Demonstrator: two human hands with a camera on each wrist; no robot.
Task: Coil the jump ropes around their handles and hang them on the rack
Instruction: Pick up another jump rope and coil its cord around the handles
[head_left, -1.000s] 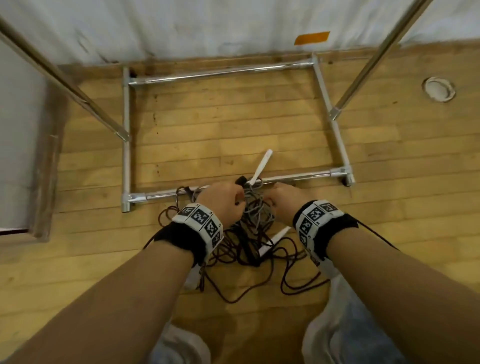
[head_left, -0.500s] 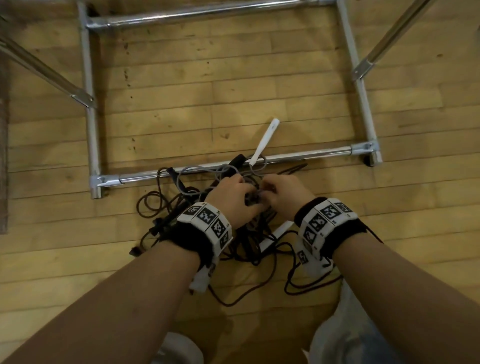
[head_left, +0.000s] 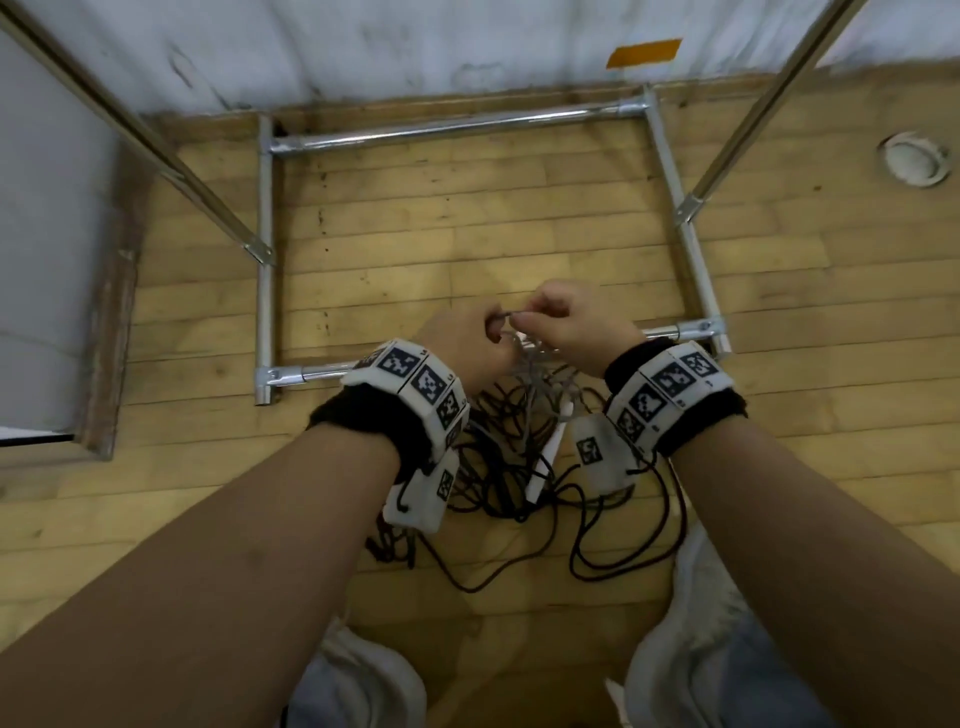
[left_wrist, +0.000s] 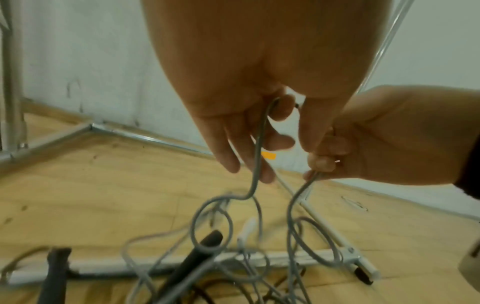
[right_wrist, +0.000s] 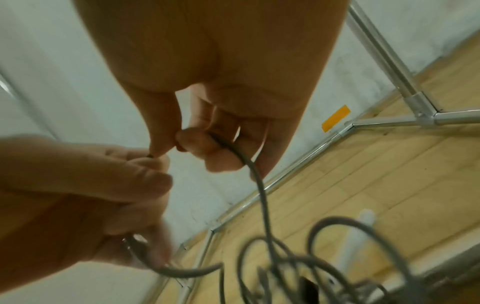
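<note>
Grey jump rope (left_wrist: 258, 152) was pinched between our left hand (head_left: 467, 343) and right hand (head_left: 576, 325); we judged it wise to untangle slowly above the dark ropes (head_left: 519, 467).

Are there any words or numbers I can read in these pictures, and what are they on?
No words or numbers can be read.
Wrist bands: black-and-white square code patterns, not words; tiny marks beside them are too small to read.
Orange tape on the wall: blank, no writing.
Grey rope, held by the left hand and right hand: no label shows.
Rack: bare metal, no sign.
</note>
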